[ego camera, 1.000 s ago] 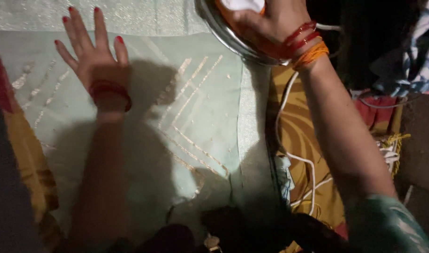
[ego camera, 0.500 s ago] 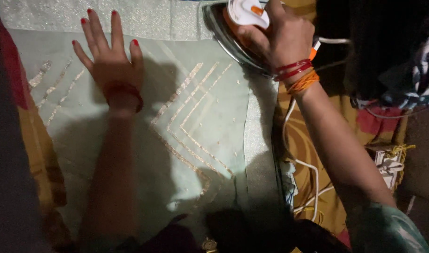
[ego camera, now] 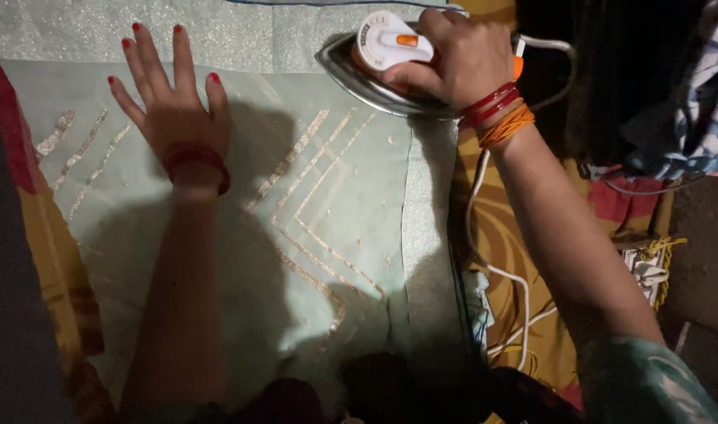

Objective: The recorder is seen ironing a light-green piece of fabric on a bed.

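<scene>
A pale green cloth (ego camera: 328, 235) with gold embroidered lines lies spread flat in front of me. My left hand (ego camera: 171, 110) rests flat on its upper left part, fingers spread apart, palm down. My right hand (ego camera: 461, 59) grips the handle of an electric iron (ego camera: 382, 67) with a white and orange top and a shiny metal soleplate. The iron sits on the cloth's upper right part. A white cord (ego camera: 492, 267) trails from the iron down the right side.
A yellow patterned sheet (ego camera: 516, 259) lies under the cloth. A shiny silver-green fabric band (ego camera: 241, 31) runs along the top. Dark and patterned clothes (ego camera: 673, 102) are piled at the right. A white object with yellow threads (ego camera: 649, 263) lies at the right edge.
The view has shifted so the iron and both hands sit lower in frame. My right hand has drawn the iron onto the cloth's upper right. My left hand stays flat on the cloth.
</scene>
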